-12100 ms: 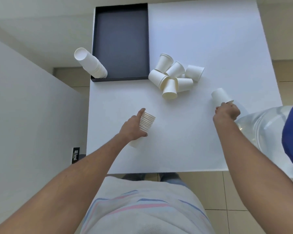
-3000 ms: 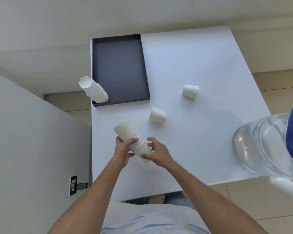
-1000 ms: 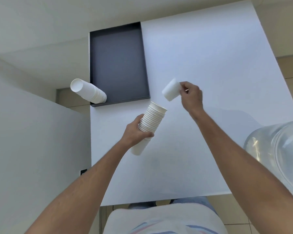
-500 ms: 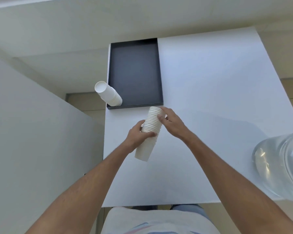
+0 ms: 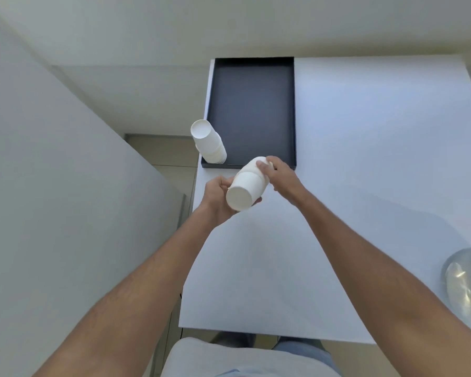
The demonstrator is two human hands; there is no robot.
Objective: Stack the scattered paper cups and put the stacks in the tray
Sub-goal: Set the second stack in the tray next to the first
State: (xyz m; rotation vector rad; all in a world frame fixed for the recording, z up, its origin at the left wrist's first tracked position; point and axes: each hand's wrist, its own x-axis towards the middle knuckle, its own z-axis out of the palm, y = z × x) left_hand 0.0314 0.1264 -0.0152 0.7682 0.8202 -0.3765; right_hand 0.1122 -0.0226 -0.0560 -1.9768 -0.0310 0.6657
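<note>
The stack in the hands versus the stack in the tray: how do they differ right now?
The held stack is off the table, tipped with its closed base toward the camera; the tray stack stands in the tray's near-left corner, leaning in this wide-angle view. The left hand has a grip on the held stack and the right hand is at its far end; nothing touches the tray stack. Both are nested white paper cups; the black tray holds nothing else.

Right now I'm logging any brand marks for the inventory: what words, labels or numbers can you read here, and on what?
None can be read.
Held stack of cups: plain white, no print.
Standing stack of cups: plain white, no print.
Tray: plain dark, no label.
Table: plain white.
Clear container at the right edge: no label visible.
</note>
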